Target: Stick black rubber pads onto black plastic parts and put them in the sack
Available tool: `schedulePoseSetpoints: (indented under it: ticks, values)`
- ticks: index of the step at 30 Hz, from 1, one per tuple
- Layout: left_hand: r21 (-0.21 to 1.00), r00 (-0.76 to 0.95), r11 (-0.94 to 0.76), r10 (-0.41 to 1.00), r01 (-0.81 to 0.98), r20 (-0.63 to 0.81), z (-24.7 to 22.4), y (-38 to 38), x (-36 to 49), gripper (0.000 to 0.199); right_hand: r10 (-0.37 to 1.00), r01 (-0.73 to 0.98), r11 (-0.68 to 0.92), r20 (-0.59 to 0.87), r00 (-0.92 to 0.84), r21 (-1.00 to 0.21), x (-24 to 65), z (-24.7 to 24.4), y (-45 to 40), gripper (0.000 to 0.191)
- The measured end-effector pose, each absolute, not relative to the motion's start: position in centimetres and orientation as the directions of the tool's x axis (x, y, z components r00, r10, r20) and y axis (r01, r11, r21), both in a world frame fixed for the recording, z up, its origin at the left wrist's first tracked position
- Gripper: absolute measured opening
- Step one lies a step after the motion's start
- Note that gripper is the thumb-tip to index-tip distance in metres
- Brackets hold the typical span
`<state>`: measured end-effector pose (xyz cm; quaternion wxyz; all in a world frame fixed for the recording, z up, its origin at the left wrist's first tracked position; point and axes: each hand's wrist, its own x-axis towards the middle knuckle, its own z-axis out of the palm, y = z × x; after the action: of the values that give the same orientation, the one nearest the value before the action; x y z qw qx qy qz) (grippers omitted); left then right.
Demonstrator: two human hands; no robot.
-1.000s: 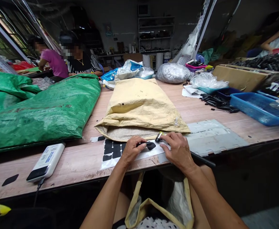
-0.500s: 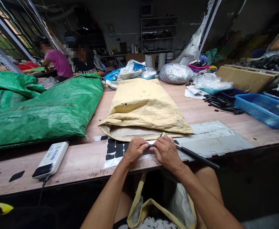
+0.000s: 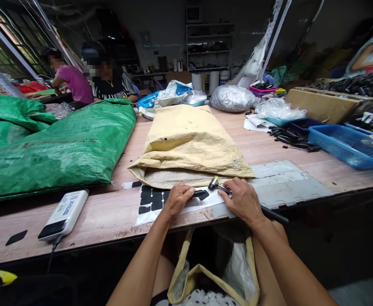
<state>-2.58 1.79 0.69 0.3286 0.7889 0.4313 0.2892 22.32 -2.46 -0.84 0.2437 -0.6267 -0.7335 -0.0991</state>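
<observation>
My left hand (image 3: pixel 177 199) is closed, its thumb and fingertips pinching a small slim black piece (image 3: pixel 199 194) just above the sheet of black stickers (image 3: pixel 151 199). My right hand (image 3: pixel 244 199) is shut around the metal shaft of a small hammer (image 3: pixel 216 184). The hammer's head points left with a yellow-green tip, and its black handle sticks out to the right below the hand. Directly behind both hands lies a cream woven sack (image 3: pixel 186 148), its open mouth toward me. Under the right hand is a grey plate (image 3: pixel 288 182).
A green woven sack (image 3: pixel 61 148) and a white power bank (image 3: pixel 66 212) with a cable lie left. To the right are loose black parts (image 3: pixel 296 140) and a blue basket (image 3: pixel 348 146). An open sack (image 3: pixel 202 272) hangs at my lap. People sit farther back.
My right hand has moved right, away from the left hand, and now grips the hammer's shaft. The black piece in my left hand has come into clear sight.
</observation>
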Motion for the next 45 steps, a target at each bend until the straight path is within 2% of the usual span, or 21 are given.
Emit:
schedulePoseSetpoints:
  ticks: [4, 11, 14, 17, 20, 23, 26, 28, 29, 31, 32, 33, 35, 37, 38, 39, 42, 45]
  values:
    - [0.771, 0.469, -0.408, 0.868, 0.489, 0.162, 0.4, 2.1, -2.7, 0.047, 0.861, 0.98, 0.171, 0.499, -0.099, -0.1, 21.7, -1.2, -2.5, 0.015]
    - [0.804, 0.47, -0.381, 0.87, 0.457, 0.145, 2.5, -0.6, -2.2, 0.046, 0.858, 0.982, 0.157, 0.507, -0.084, -0.102, 21.5, -1.1, -2.8, 0.014]
    - [0.793, 0.639, -0.395, 0.769, 0.464, 0.01, 3.5, -4.7, -1.3, 0.033, 0.86, 0.983, 0.148, 0.504, -0.075, -0.106, 21.5, -1.2, -2.8, 0.014]
    - [0.742, 0.734, -0.405, 0.657, 0.534, -0.17, 1.7, -8.5, 0.0, 0.022, 0.863, 0.984, 0.139, 0.502, -0.067, -0.108, 21.4, -1.3, -2.8, 0.014]
    - [0.593, 0.62, -0.352, 0.71, 0.724, -0.335, -2.9, -10.5, 1.5, 0.025, 0.861, 0.984, 0.142, 0.505, -0.068, -0.109, 21.4, -1.3, -2.8, 0.014]
    - [0.464, 0.443, -0.213, 0.765, 0.86, -0.468, -7.0, -10.8, 2.7, 0.032, 0.859, 0.983, 0.145, 0.506, -0.071, -0.109, 21.4, -1.2, -2.9, 0.014]
    - [0.437, 0.433, -0.196, 0.717, 0.878, -0.546, -6.9, -10.6, 3.2, 0.032, 0.862, 0.984, 0.145, 0.502, -0.073, -0.107, 21.4, -1.1, -3.0, 0.014]
    - [0.539, 0.563, -0.263, 0.638, 0.8, -0.525, -4.2, -9.9, 2.9, 0.03, 0.865, 0.984, 0.145, 0.497, -0.074, -0.105, 21.4, -1.1, -3.0, 0.014]
    - [0.632, 0.661, -0.289, 0.563, 0.719, -0.495, -2.2, -9.2, 2.5, 0.029, 0.867, 0.984, 0.143, 0.493, -0.074, -0.103, 21.4, -1.1, -3.1, 0.014]
    - [0.809, 0.802, -0.221, 0.419, 0.544, -0.425, 1.7, -6.9, 1.7, 0.026, 0.871, 0.985, 0.137, 0.487, -0.07, -0.103, 21.3, -1.1, -3.1, 0.014]
    - [0.848, 0.814, -0.136, 0.392, 0.512, -0.429, 3.4, -5.3, 1.3, 0.032, 0.872, 0.985, 0.134, 0.485, -0.067, -0.105, 21.3, -1.1, -3.1, 0.014]
    - [0.862, 0.803, -0.096, 0.425, 0.498, -0.417, 4.8, -3.4, 1.0, 0.037, 0.872, 0.985, 0.131, 0.485, -0.063, -0.108, 21.3, -1.1, -3.1, 0.014]
    - [0.811, 0.668, -0.194, 0.684, 0.553, -0.292, 6.1, 0.9, 0.6, 0.038, 0.872, 0.985, 0.129, 0.486, -0.057, -0.116, 21.2, -1.0, -3.1, 0.015]
    - [0.587, 0.423, -0.302, 0.903, 0.751, -0.077, 5.8, 5.1, 0.7, 0.027, 0.87, 0.984, 0.131, 0.489, -0.056, -0.119, 21.2, -1.0, -3.1, 0.015]
    - [0.55, 0.381, -0.294, 0.923, 0.782, -0.048, 5.4, 6.9, 0.9, 0.022, 0.87, 0.984, 0.131, 0.49, -0.056, -0.12, 21.2, -1.0, -3.1, 0.015]
    - [0.519, 0.354, -0.295, 0.935, 0.802, -0.014, 4.8, 8.5, 1.1, 0.025, 0.869, 0.984, 0.132, 0.491, -0.058, -0.119, 21.2, -1.0, -3.0, 0.015]
    - [0.504, 0.318, -0.29, 0.948, 0.814, 0.032, 3.7, 11.8, 2.4, 0.054, 0.872, 0.983, 0.132, 0.487, -0.055, -0.124, 21.2, -0.9, -2.9, 0.014]
    - [0.504, 0.274, -0.283, 0.957, 0.816, 0.093, 4.1, 13.8, 4.1, 0.063, 0.875, 0.982, 0.133, 0.482, -0.051, -0.137, 21.2, -0.9, -2.9, 0.013]
